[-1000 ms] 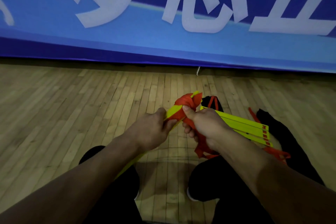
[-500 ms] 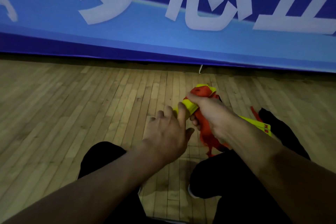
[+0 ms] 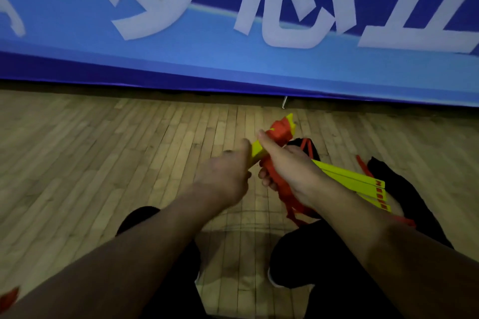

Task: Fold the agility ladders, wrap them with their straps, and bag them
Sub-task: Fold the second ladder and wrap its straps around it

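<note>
A bundle of yellow ladder rungs (image 3: 257, 151) points up and away from me, its far end wound in orange strap (image 3: 281, 132). My right hand (image 3: 287, 166) grips the bundle and the orange strap, thumb on top. My left hand (image 3: 226, 175) holds the bundle's near side from the left, fingers curled round the yellow rungs. Loose orange strap (image 3: 290, 202) hangs below my right hand. A second stack of yellow rungs (image 3: 357, 185) lies on the floor to the right, partly under my right forearm. A black bag (image 3: 407, 189) lies beside it.
I am crouched on a wooden gym floor (image 3: 129, 153), my dark-clad knees (image 3: 305, 248) low in view. A blue banner (image 3: 233, 33) with white lettering stands close ahead. Another black bag with orange cord (image 3: 307, 147) lies behind my hands. An orange scrap (image 3: 9, 296) shows at bottom left.
My left hand let go, spread its fingers half a second ago, and now grips the rungs again. The bundle has tilted upward and the right hand shifted slightly right.
</note>
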The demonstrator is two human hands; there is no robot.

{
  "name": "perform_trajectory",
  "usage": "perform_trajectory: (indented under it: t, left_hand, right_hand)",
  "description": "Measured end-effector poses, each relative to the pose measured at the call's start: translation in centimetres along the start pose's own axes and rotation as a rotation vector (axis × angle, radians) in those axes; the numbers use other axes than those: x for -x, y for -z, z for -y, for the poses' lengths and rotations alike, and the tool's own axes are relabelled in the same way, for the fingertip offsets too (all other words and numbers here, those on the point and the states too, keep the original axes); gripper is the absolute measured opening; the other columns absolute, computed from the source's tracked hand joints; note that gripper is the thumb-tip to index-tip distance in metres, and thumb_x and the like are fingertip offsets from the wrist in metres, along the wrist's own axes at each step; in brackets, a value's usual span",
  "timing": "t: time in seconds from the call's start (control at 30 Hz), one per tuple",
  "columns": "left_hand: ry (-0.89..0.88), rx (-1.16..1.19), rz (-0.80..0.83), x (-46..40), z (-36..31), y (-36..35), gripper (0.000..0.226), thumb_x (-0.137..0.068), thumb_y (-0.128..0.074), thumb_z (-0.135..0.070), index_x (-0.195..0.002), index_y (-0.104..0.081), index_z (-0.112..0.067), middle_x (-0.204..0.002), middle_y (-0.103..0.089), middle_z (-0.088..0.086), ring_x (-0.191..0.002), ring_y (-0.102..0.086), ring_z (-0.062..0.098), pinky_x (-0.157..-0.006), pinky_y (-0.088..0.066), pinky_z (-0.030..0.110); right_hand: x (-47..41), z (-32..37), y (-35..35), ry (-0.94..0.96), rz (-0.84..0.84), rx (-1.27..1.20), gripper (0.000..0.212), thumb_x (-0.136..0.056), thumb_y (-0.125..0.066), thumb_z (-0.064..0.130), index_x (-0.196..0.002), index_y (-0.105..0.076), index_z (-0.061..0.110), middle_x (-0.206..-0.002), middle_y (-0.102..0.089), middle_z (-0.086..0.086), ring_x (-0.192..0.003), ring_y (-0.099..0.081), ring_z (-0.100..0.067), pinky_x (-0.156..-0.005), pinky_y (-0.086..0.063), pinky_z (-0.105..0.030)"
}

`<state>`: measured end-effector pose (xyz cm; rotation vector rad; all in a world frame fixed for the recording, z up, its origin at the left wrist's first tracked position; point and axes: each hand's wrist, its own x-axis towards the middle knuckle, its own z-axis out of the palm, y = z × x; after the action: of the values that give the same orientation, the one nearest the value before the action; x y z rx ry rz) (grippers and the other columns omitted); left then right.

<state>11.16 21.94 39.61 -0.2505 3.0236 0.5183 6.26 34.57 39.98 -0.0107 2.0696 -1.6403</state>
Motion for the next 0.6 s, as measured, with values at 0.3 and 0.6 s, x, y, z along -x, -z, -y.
perform_trajectory:
  t: [0.3, 0.6]
  left_hand:
    - [0.052, 0.809, 0.200, 0.7, 2.3, 3.3, 0.039, -0.091, -0.043, -0.065, -0.114, -0.054, -0.035, -0.107, -0.065, -0.005, -0.095, -0.065, 0.015, -0.085, -0.055, 0.038]
    - [0.096, 0.944, 0.433, 0.8, 2.8, 1.7, 0.031, -0.095, -0.058, -0.043, -0.111, -0.059, -0.016, -0.079, -0.062, 0.009, -0.057, -0.059, 0.022, -0.054, -0.052, 0.032]
  right_hand:
    - [-0.1, -0.9, 1.8, 0.075, 0.251, -0.401, 0.014, -0.083, -0.071, 0.020, -0.088, -0.069, 0.007, -0.075, -0.068, -0.006, -0.066, -0.062, -0.015, -0.057, -0.049, -0.024]
    - [0.3, -0.9, 1.5, 0.064, 0.240, -0.142, 0.037, -0.078, -0.067, 0.046, -0.084, -0.072, 0.010, -0.073, -0.068, -0.011, -0.056, -0.064, -0.019, -0.053, -0.049, -0.026]
